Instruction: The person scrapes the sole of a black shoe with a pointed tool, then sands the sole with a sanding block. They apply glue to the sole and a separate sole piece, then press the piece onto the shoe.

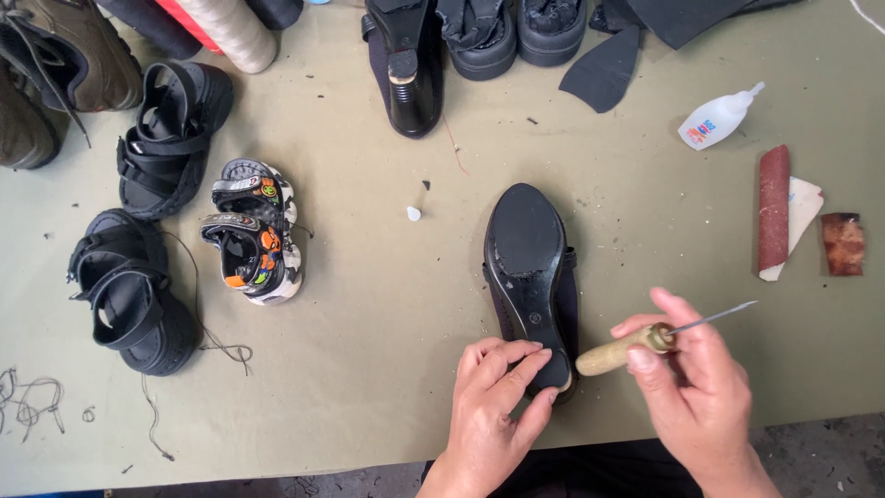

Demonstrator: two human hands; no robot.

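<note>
While the left hand [498, 392] presses curled fingers on the heel end of a black shoe [530, 277] lying sole-up on the green table [369, 369], the right hand [696, 383] grips a wooden-handled awl [645, 339], needle pointing away from the shoe. No stitching shows on the sole yet. Sandals [147, 212], glue bottle [717, 118] and sandpaper [774, 207] lie around.

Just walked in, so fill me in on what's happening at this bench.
A person has a black shoe lying sole-up on the green table. The left hand presses on its heel end, and the right hand holds a wooden-handled awl, needle pointing away from the shoe. Black sandals, a small patterned sandal, a glue bottle and sandpaper lie around.
</note>
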